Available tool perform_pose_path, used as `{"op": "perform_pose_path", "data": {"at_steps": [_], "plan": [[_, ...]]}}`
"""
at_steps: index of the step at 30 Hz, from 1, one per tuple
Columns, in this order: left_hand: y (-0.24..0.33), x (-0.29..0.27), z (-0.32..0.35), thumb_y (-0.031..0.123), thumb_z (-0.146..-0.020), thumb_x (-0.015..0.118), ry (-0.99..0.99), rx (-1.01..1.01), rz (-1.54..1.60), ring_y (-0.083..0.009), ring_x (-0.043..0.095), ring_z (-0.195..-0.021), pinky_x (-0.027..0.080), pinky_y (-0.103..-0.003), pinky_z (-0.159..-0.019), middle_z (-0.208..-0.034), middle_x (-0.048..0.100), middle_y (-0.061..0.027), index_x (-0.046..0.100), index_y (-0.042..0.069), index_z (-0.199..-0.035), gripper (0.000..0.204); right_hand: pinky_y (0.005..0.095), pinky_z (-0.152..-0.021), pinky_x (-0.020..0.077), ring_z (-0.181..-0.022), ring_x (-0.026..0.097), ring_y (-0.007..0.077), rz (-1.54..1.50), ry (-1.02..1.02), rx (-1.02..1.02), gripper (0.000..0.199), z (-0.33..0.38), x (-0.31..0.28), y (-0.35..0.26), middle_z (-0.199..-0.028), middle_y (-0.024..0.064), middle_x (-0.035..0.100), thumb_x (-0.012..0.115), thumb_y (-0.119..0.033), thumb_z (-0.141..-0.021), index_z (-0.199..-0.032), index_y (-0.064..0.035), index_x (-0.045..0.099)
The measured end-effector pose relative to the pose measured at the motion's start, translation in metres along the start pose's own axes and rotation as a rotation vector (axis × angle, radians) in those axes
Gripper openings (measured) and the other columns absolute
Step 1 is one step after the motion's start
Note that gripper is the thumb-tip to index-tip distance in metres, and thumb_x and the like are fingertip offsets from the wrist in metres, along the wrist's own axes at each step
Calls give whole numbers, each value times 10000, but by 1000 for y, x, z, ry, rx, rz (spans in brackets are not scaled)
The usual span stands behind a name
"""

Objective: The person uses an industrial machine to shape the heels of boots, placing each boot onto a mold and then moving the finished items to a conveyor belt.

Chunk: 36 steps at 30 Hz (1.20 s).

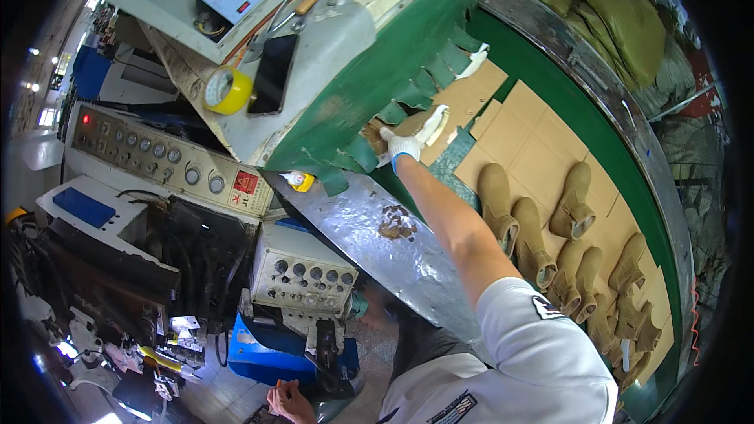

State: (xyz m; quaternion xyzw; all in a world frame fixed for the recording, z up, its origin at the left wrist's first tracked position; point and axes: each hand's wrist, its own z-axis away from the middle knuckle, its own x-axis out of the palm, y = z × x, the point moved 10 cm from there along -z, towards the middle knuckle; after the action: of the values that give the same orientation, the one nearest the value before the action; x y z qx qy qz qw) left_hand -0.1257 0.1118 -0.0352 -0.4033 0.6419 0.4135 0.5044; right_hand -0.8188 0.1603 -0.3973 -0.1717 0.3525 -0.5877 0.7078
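Right hand: the white-gloved right hand (pixel 403 145) is stretched far forward from a bare forearm and white short sleeve; its fingers (pixel 390 136) are curled together at the frayed lower edge of the green machine hood (pixel 393 55). Whether they pinch anything, I cannot tell.
Left hand: the bare left hand (pixel 287 400) sits low at the bottom edge, fingers loosely bent, holding nothing visible.
At the fingers: a torn green rubber flap curtain (pixel 428 82) hangs just beside the right fingers; a pale white strip (pixel 434 124) lies touching the glove.
Surface: a flat cardboard-lined conveyor belt (pixel 534 141) with a green border runs to the right of the fingers.
On the surface: tan suede ankle boots (pixel 573 208) lie on their sides, well apart from the fingers.
Below the fingers: a shiny sloped metal plate (pixel 393 259) carries brown crumbs (pixel 397 224).
Left of the fingers: a yellow tape roll (pixel 228 90) and a black phone (pixel 272 74) rest on the grey machine top.
Room: a workshop with grey knob-covered control panels (pixel 157 157).
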Motion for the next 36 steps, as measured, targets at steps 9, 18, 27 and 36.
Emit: {"op": "perform_pose_path", "data": {"at_steps": [9, 18, 27, 36], "plan": [[20, -3, -3, 105, -958, 658, 29, 225, 57, -334, 648, -814, 480, -463, -909, -760, 688, -117, 655, -7, -721, 262, 447, -767, 635, -949, 724, 273, -552, -438, -103, 434, 65, -36, 6, -1144, 125, 720, 819, -80, -834, -1213, 18, 631], [20, -5, -56, 164, -1021, 645, -334, -302, 975, -176, 718, -937, 554, -310, -820, -1015, 760, -132, 717, -72, -1079, 253, 480, -1091, 483, -1228, 617, 317, -677, -1422, 391, 735, 420, -90, 42, -1355, 168, 619, 798, -382, -871, -1450, -41, 500], [-9, -10, -155, 252, -910, 802, -544, -324, 1605, -127, 668, -745, 549, -298, -701, -907, 732, -50, 725, -19, -1137, 361, 326, -942, 539, -1090, 655, 192, 41, -1477, 167, 562, 628, -21, 102, -1226, 129, 670, 665, -349, -968, -1399, -3, 564], [-172, -31, -138, 112, -865, 793, -184, -546, 1507, -162, 699, -690, 591, -310, -630, -862, 734, -79, 719, -2, -992, 187, 321, -1065, 446, -1229, 568, 184, 114, -1555, 26, 562, 708, 59, 157, -1369, 123, 597, 641, -198, -992, -1465, 67, 496]]}}
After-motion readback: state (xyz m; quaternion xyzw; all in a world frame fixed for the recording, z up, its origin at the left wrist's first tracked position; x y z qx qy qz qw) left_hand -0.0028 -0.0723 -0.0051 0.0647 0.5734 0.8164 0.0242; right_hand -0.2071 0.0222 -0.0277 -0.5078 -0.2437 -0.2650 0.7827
